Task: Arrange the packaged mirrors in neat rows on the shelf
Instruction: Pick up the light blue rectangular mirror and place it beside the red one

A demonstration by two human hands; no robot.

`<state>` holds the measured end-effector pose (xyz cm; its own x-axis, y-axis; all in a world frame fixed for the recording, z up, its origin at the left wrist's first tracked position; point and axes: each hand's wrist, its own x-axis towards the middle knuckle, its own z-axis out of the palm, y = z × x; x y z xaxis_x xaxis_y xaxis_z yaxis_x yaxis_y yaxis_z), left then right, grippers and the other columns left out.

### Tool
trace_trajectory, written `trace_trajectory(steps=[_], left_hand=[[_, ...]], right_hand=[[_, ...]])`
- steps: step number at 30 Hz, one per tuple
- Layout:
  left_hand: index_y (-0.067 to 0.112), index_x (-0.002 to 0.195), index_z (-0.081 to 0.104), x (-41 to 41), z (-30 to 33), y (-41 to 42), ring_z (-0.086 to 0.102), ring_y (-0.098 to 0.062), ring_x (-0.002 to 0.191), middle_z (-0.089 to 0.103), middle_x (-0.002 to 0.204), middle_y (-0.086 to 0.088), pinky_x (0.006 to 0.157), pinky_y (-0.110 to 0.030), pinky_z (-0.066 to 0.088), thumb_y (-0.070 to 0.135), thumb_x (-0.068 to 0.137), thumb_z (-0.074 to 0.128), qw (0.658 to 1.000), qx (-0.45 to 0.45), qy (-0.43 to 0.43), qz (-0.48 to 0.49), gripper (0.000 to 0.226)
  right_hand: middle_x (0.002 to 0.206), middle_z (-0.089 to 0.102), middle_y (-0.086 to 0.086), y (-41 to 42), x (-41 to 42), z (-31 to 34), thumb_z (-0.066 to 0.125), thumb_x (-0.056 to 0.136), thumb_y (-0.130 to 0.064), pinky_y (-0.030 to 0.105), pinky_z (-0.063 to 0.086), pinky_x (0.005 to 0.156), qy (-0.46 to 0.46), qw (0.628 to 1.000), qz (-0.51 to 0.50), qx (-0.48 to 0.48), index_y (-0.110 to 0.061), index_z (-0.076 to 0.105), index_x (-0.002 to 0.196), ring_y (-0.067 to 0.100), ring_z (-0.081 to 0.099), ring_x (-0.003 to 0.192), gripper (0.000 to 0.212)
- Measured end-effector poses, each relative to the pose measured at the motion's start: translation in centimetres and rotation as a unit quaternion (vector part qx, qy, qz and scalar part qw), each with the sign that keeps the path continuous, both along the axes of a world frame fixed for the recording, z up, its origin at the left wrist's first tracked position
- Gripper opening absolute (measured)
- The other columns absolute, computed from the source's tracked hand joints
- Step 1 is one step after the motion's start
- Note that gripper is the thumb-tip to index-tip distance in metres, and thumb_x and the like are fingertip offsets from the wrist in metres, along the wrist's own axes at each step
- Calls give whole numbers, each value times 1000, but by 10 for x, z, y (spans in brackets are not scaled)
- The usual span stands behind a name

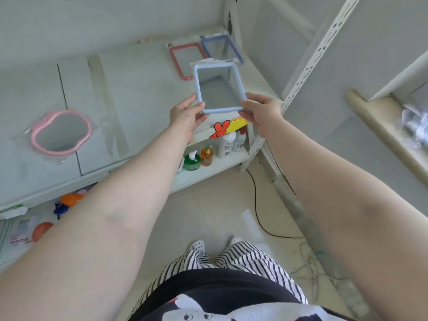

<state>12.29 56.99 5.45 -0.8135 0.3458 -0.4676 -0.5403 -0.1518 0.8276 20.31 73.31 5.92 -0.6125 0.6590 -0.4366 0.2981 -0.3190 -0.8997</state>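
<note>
While both hands, left hand (185,114) and right hand (261,112), are gripping the light-blue mirror (218,89), it is likely needing lowering beside the red mirror (185,59).

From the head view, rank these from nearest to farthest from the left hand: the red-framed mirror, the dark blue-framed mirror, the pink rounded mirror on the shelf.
Measured from the left hand:
1. Red-framed mirror, on the shelf just beyond the hand, partly behind the held light blue mirror.
2. Dark blue-framed mirror, back right corner, beside the red one.
3. Pink rounded mirror, far off to the left side of the shelf.
</note>
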Motion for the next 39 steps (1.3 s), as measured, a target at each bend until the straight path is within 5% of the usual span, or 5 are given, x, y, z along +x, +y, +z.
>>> trace_trajectory(steps=[5,19,29,35,39], left_hand=[[11,134,54,-31,-3,17,64,-12,79,59,129,-9,70,-18,59,0,87,64,998,-17,2,53,49],[13,134,54,-87,-18,5,65,-20,93,60,132,-10,98,-28,51,1,90,60,967,-33,-14,252,46],[11,134,55,-169,-38,-9,53,-7,67,61,89,5,69,-16,47,1,91,56,951,-117,12,285,43],[8,129,58,-216,-60,-14,58,-17,87,63,110,-6,77,-20,49,4,90,60,946,-139,39,291,39],[5,127,60,-239,-79,-10,59,-18,84,65,118,-11,87,-25,50,4,89,61,948,-167,50,268,38]], right_hand=[[78,64,6,21,-47,2,64,86,1,23,60,73,29,998,52,-10,-2,64,116,14,65,64,30],[100,63,16,18,-172,-9,66,85,4,20,60,66,24,973,230,-24,-1,62,118,18,63,64,34],[107,67,18,-15,-249,-34,66,84,3,36,56,91,-2,975,221,-8,-3,63,118,19,66,64,35],[85,64,7,-23,-285,-51,64,85,4,30,55,90,4,980,199,-18,-1,61,121,19,65,64,36],[94,67,10,-18,-298,-71,65,86,-1,30,57,85,-22,981,193,1,-4,61,121,17,67,64,35]])
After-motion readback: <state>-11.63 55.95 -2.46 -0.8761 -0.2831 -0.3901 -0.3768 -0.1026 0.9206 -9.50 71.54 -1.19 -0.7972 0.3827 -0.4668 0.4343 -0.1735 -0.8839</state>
